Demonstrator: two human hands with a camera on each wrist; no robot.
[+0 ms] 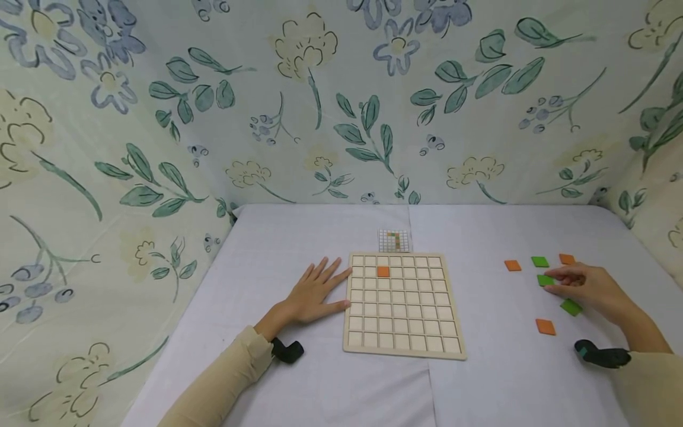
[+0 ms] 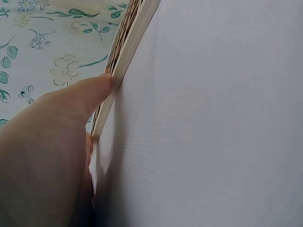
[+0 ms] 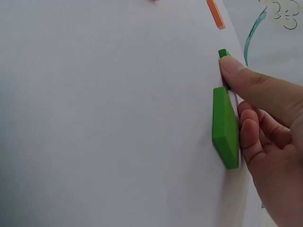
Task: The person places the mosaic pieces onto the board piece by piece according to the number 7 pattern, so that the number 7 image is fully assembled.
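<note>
Orange tile [image 1: 545,327] nearest on table [image 1: 299,231]. Left hand [image 1: 312,295] flat, fingers straight, touching left edge of wooden grid board [image 1: 404,341]. Right hand [image 1: 584,286] pinches green tile [image 1: 545,280] right of board. Small pattern card [image 1: 395,241] behind board.

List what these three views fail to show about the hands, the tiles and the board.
- Pattern card, head view: too small to read its cells.
- Green tile under the right hand: fingers cover its edge, so the grip is unclear.
- Wooden board, left wrist view: only its edge shows; the left hand blocks the rest.
</note>
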